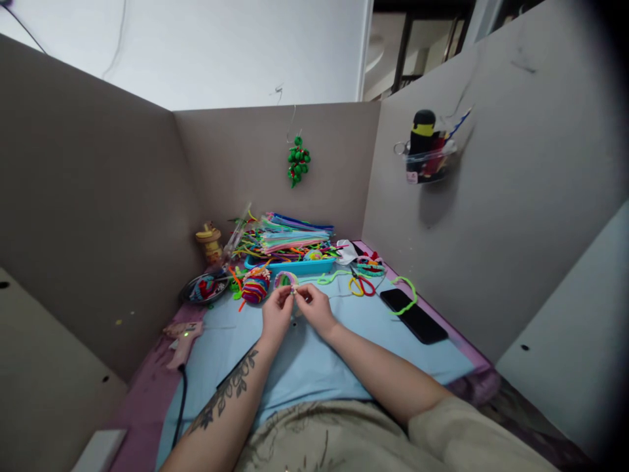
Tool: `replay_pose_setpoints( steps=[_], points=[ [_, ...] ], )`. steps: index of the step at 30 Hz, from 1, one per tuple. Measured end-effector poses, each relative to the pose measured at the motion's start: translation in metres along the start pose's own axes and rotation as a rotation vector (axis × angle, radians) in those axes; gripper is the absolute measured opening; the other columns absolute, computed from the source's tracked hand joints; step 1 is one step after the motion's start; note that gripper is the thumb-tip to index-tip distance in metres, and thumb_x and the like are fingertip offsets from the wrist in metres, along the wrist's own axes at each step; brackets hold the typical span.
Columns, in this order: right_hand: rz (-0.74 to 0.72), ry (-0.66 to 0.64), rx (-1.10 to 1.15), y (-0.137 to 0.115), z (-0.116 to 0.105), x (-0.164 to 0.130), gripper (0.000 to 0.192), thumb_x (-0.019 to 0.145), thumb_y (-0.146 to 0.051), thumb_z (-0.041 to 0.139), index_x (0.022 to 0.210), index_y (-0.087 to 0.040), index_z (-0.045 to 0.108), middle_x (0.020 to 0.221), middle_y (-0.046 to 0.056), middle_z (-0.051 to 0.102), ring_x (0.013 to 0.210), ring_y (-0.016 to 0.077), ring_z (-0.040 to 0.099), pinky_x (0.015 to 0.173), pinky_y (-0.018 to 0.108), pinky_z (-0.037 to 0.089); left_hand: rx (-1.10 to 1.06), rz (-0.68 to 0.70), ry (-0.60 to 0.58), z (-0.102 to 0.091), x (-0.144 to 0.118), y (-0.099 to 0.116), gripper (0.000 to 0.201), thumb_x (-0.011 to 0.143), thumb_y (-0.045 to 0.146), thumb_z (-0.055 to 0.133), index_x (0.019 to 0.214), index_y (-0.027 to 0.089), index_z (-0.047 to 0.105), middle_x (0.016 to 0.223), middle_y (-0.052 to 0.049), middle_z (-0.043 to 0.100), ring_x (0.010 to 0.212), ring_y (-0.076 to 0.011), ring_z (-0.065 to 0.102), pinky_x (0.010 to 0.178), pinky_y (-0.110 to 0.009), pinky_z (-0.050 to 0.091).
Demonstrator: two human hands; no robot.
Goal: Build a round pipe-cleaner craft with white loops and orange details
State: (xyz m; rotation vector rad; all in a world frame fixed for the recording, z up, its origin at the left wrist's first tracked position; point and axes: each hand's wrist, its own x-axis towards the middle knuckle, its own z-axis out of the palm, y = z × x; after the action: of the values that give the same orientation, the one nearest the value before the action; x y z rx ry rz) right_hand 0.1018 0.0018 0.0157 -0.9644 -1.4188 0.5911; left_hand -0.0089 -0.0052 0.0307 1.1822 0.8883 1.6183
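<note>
Over the middle of the blue cloth, my left hand (276, 314) and my right hand (317, 311) meet with fingertips pinched together. Between them is a loop of fuzzy pipe cleaners (284, 276) in pink, purple and green, standing up behind the fingers. The exact spot that the fingertips grip is small and partly hidden by them. Just left of the loop sits a striped multicoloured pipe-cleaner bundle (256, 286). To the right lie red and yellow scissors (362, 284), close to a thin light green pipe cleaner (334, 278).
Behind my hands, a blue tray (319, 266) bears many pipe cleaners (295, 240). At left are a pink glue gun (185, 341) with its cord, a dark bowl (189, 295) and a yellow cup (210, 244). A black phone (417, 320) lies right. Grey partitions (275, 190) enclose the table.
</note>
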Motion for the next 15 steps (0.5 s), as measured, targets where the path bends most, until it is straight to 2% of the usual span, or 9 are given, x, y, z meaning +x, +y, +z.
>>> replay_pose_setpoints(
  steps=[6, 12, 15],
  points=[
    [-0.018, -0.003, -0.067, 0.0002, -0.0003, -0.0012, 0.008, 0.075, -0.027, 0.053, 0.076, -0.020, 0.058, 0.069, 0.000, 0.061, 0.063, 0.0140, 0.054, 0.061, 0.025, 0.041, 0.111, 0.034, 0.018, -0.0021, 0.0016, -0.0024, 0.015, 0.065, 0.012, 0.064, 0.079, 0.017, 0.067, 0.079, -0.005, 0.066, 0.076, -0.0167, 0.059, 0.076, -0.026, 0.045],
    [0.001, -0.033, -0.045, 0.0017, 0.0021, -0.0014, 0.011, 0.074, -0.028, 0.051, 0.075, -0.020, 0.057, 0.066, -0.001, 0.058, 0.061, 0.0130, 0.053, 0.059, 0.024, 0.041, 0.042, 0.028, 0.059, -0.0014, 0.0030, -0.0051, 0.015, 0.064, 0.010, 0.065, 0.078, 0.015, 0.067, 0.077, -0.005, 0.066, 0.073, -0.0152, 0.059, 0.075, -0.025, 0.044],
    [0.016, -0.049, 0.002, 0.0028, 0.0032, -0.0011, 0.011, 0.074, -0.027, 0.051, 0.076, -0.019, 0.058, 0.066, -0.001, 0.059, 0.060, 0.0128, 0.053, 0.058, 0.024, 0.041, 0.074, 0.050, 0.061, -0.0013, 0.0031, -0.0052, 0.014, 0.065, 0.011, 0.064, 0.078, 0.015, 0.067, 0.076, -0.004, 0.066, 0.072, -0.0147, 0.059, 0.073, -0.024, 0.044]
  ],
)
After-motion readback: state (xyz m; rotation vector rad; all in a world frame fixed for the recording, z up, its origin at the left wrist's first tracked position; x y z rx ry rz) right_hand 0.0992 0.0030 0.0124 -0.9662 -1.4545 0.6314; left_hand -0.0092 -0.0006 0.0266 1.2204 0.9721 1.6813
